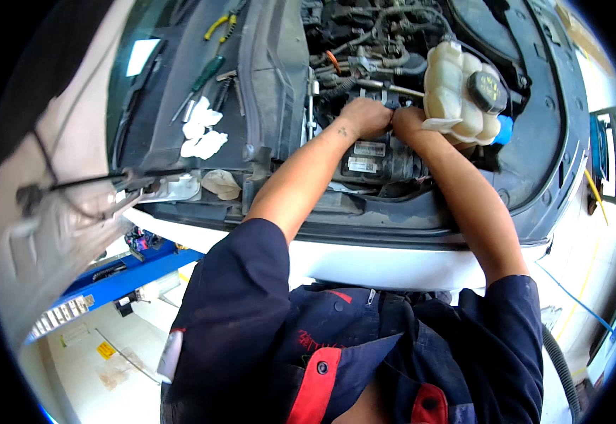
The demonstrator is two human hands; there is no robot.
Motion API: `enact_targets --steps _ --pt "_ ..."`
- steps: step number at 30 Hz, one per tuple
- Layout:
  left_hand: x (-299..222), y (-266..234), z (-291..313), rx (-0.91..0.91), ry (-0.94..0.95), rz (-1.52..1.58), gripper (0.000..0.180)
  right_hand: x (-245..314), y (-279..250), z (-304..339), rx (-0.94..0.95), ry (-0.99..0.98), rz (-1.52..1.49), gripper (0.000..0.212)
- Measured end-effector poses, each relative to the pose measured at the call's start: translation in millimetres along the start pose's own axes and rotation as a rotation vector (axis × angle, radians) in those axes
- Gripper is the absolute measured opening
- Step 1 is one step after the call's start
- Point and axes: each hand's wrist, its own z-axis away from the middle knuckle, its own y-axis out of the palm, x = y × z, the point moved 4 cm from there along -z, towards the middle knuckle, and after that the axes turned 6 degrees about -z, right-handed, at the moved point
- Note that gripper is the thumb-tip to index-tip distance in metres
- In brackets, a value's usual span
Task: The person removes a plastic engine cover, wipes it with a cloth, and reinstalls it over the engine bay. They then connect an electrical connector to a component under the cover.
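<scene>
Both hands meet deep in a car's engine bay, side by side above a black boxy part with white labels (pixel 362 165). My left hand (pixel 367 116) is closed, knuckles up, and what its fingers grip is hidden beneath it. Close against it, my right hand (pixel 408 121) is also curled, its fingertips out of sight. A translucent coolant tank (pixel 444 85) with a black cap (pixel 487 92) sits just right of my right hand. Hoses and wiring (pixel 393 56) run beyond both hands.
On the left cowl lie a green-handled screwdriver (pixel 207 73), yellow-handled pliers (pixel 222 28) and crumpled white tissue (pixel 203 134). The white front bodywork (pixel 393 263) separates my body from the bay. A blue lift arm (pixel 124 279) stands low at the left.
</scene>
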Motion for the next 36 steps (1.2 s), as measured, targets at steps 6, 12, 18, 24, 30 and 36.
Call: enact_targets --steps 6,12,18,24,30,36 --pt "-27.1 3.4 11.5 0.351 -0.128 0.171 0.026 3.8 24.9 -6.4 -0.041 -0.18 -0.002 0.024" --pt "-63.5 31.0 36.8 0.223 -0.537 1.256 0.027 10.4 -25.7 38.9 0.014 -0.168 -0.046 0.025" --pt "-50.5 -17.4 34.6 -0.083 -0.405 0.328 0.02 -5.2 -13.1 13.5 -0.007 -0.125 -0.06 0.023" --pt "-42.8 -0.7 37.0 -0.222 -0.287 0.198 0.015 -7.0 -9.5 20.8 -0.12 -0.113 -0.156 0.024" --pt "-37.0 3.1 27.2 -0.222 -0.245 0.192 0.018 -17.6 0.3 11.0 -0.065 0.048 -0.31 0.019" --pt "-24.5 -2.0 20.9 0.012 -0.245 0.38 0.031 -14.6 35.7 -37.2 -0.092 -0.098 -0.148 0.021"
